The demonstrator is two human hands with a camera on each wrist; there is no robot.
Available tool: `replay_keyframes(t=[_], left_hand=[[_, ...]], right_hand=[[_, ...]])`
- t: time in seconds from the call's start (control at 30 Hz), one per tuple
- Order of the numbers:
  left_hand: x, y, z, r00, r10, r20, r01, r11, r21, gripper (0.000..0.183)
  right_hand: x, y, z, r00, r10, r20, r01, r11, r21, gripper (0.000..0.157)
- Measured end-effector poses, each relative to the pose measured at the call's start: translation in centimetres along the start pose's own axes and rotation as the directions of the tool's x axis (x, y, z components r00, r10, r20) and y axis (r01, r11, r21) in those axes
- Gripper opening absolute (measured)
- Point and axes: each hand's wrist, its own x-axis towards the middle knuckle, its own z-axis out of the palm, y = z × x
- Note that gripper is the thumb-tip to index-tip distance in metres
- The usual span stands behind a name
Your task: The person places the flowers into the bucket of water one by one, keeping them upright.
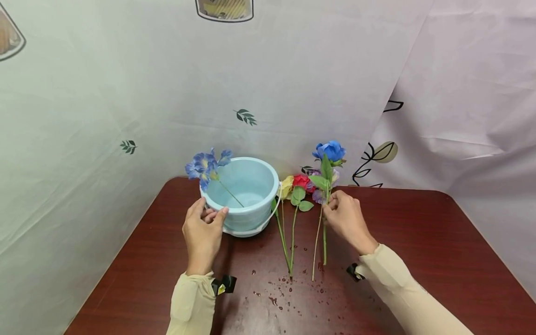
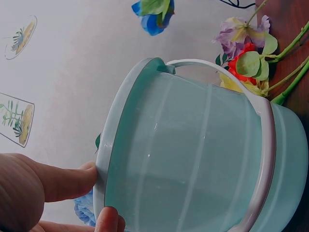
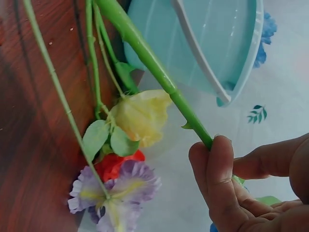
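A light blue bucket stands on the table, with a blue iris-like flower leaning inside it over the left rim. My left hand holds the bucket's near-left rim between thumb and fingers; the left wrist view shows a fingertip against the rim. Right of the bucket, my right hand pinches the green stem of a blue peony-like flower and keeps it upright, bloom up. Behind that stem lies a purple flower. A red flower and a yellow flower lie between bucket and right hand.
The bucket's white handle hangs down at its near side. Water drops dot the dark red table near the stem ends. A pale printed cloth hangs close behind the bucket and flowers.
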Motion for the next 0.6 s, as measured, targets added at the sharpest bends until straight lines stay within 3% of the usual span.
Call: replay_keyframes(t=[0.23, 0.6], left_hand=[[-0.1, -0.1, 0.0, 0.999, 0.035, -0.009, -0.035, 0.999, 0.000, 0.059], [0.0, -0.2, 0.0, 1.000, 0.022, 0.004, -0.022, 1.000, -0.003, 0.059]], right_hand=[[0.4, -1.0, 0.2, 0.995, -0.091, -0.044, 0.090, 0.996, -0.008, 0.005], [1.0, -3.0, 0.8, 0.994, -0.110, -0.013, 0.110, 0.993, 0.041, 0.006]])
